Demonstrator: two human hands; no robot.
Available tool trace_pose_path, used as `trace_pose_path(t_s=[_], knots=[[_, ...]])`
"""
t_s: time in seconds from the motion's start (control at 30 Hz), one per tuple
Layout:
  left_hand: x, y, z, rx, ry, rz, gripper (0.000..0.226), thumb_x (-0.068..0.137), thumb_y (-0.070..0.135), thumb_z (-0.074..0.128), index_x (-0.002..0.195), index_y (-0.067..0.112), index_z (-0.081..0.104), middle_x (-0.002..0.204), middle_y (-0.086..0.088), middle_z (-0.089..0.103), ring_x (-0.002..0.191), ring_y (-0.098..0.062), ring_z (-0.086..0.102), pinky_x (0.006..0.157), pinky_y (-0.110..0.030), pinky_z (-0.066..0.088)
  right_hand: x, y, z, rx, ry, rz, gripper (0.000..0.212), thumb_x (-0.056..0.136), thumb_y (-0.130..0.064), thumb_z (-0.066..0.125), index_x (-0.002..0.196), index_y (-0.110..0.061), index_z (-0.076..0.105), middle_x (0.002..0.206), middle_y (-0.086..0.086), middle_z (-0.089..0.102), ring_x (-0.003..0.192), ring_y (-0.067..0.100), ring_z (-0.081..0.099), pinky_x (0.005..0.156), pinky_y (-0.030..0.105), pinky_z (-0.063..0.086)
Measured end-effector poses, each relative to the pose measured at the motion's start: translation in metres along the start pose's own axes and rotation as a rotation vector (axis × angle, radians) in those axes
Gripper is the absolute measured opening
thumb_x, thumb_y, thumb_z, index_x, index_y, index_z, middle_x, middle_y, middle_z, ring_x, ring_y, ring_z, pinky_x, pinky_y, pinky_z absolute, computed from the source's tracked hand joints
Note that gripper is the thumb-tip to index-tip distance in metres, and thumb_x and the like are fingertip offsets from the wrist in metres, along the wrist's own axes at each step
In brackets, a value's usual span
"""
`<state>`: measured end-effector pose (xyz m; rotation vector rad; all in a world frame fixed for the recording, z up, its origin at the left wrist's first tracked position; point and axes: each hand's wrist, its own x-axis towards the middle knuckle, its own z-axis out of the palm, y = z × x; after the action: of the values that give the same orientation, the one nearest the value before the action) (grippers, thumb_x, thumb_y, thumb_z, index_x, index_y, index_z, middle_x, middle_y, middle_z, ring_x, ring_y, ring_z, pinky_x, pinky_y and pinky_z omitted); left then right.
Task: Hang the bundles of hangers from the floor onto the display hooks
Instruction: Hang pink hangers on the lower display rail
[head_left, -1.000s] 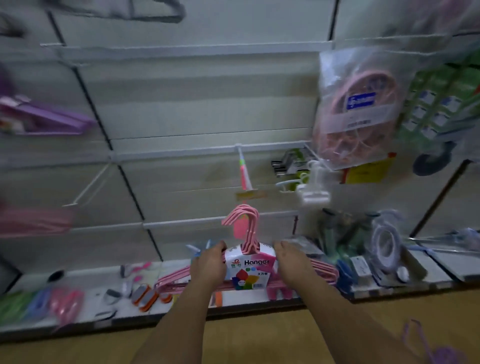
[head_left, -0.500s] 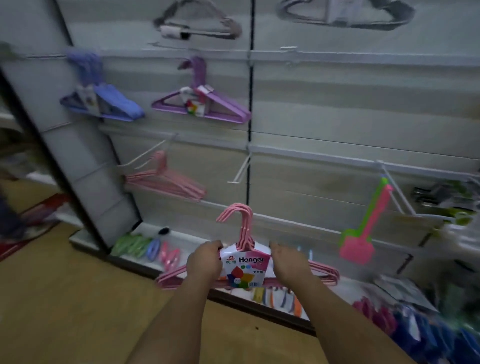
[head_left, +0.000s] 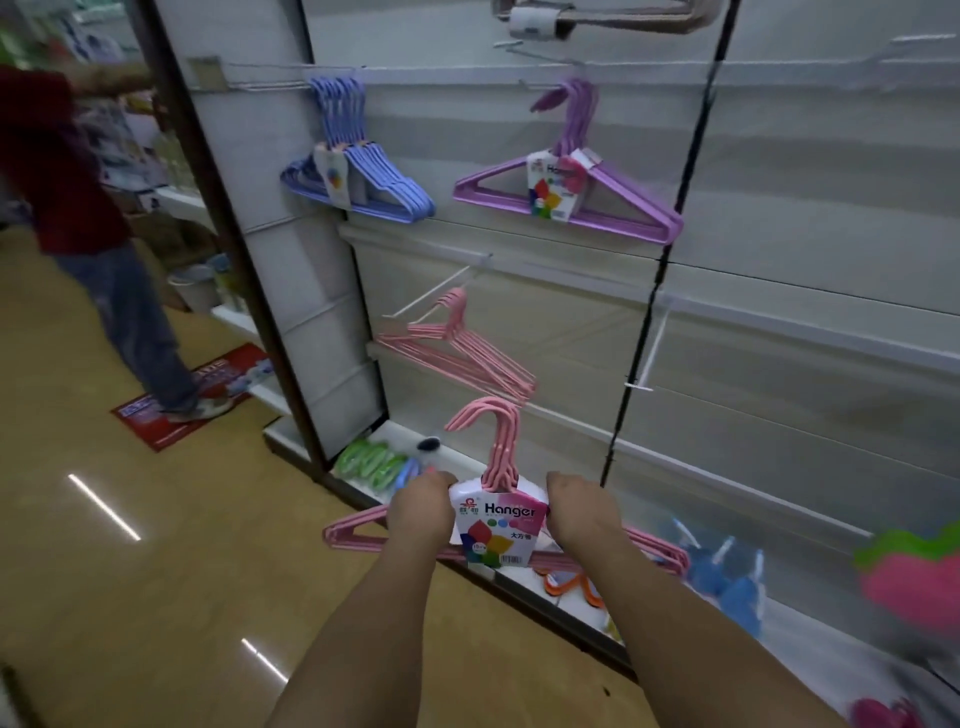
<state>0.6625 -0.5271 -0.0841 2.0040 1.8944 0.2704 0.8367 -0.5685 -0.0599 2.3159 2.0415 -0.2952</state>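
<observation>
Pink plastic-coated hanger bundle with a white "Hanger" card (head_left: 498, 525) is held upright before the shelving, left hand (head_left: 420, 512) and right hand (head_left: 582, 512) curled round its shoulders beside the card. It looks light, stiff, possibly slippery; gripping near the neck seems steadiest.

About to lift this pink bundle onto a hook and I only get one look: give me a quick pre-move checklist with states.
1. Both hands hold the pink bundle: left hand and right hand grip beside its label: ok.
2. Bundle's hooks upright, clear of fingers: ok.
3. Free hook available: white hook on the rail looks bare: ok.
4. Hook with hung pink hangers has room left: cannot tell.
5. Path upward clear of other stock: ok.
</observation>
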Motion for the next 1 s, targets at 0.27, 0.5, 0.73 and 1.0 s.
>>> trace_pose_path(t_s=[0.27, 0.5, 0.73, 1.0], knots=[[0.072, -0.019, -0.024, 0.039, -0.068, -0.002, 0.019, 0.087, 0.011, 0.054, 0.098, 0.021, 0.066, 0.093, -0.003, 0.069, 0.081, -0.022, 0.061, 0.069, -0.029, 0.046, 0.076, -0.033, 0.009, 0.099, -0.011, -0.001, 0.026, 0.095, -0.009, 0.045, 0.119, -0.013, 0.051, 0.111, 0.01, 0.064, 0.101, 0.028, 0.061, 0.073, 0.032, 0.046], [0.127, -0.055, -0.029, 0.05, -0.148, 0.043, 0.023, 0.084, 0.01, 0.056, 0.101, 0.02, 0.067, 0.096, -0.005, 0.069, 0.089, -0.025, 0.063, 0.068, -0.027, 0.044, 0.122, -0.071, 0.012, 0.122, -0.018, 0.072, 0.024, 0.094, -0.014, 0.051, 0.117, -0.016, 0.055, 0.112, 0.007, 0.065, 0.101, 0.025, 0.061, 0.077, 0.031, 0.049], [0.185, -0.094, -0.043, 0.065, -0.203, 0.229, 0.024, 0.092, 0.013, 0.046, 0.105, 0.02, 0.064, 0.101, -0.005, 0.068, 0.094, -0.024, 0.062, 0.068, -0.028, 0.041, 0.154, -0.12, 0.025, 0.153, 0.013, 0.272, 0.023, 0.093, -0.02, 0.057, 0.116, -0.02, 0.056, 0.11, 0.002, 0.066, 0.1, 0.021, 0.061, 0.074, 0.028, 0.046], [0.24, -0.133, -0.069, 0.007, -0.342, 0.405, 0.034, 0.094, 0.009, 0.046, 0.122, 0.022, 0.059, 0.113, -0.003, 0.066, 0.094, -0.021, 0.061, 0.071, -0.026, 0.044, 0.181, -0.168, 0.034, 0.196, 0.049, 0.503, 0.023, 0.094, -0.024, 0.053, 0.117, -0.022, 0.056, 0.107, 0.0, 0.066, 0.096, 0.018, 0.063, 0.082, 0.032, 0.053]])
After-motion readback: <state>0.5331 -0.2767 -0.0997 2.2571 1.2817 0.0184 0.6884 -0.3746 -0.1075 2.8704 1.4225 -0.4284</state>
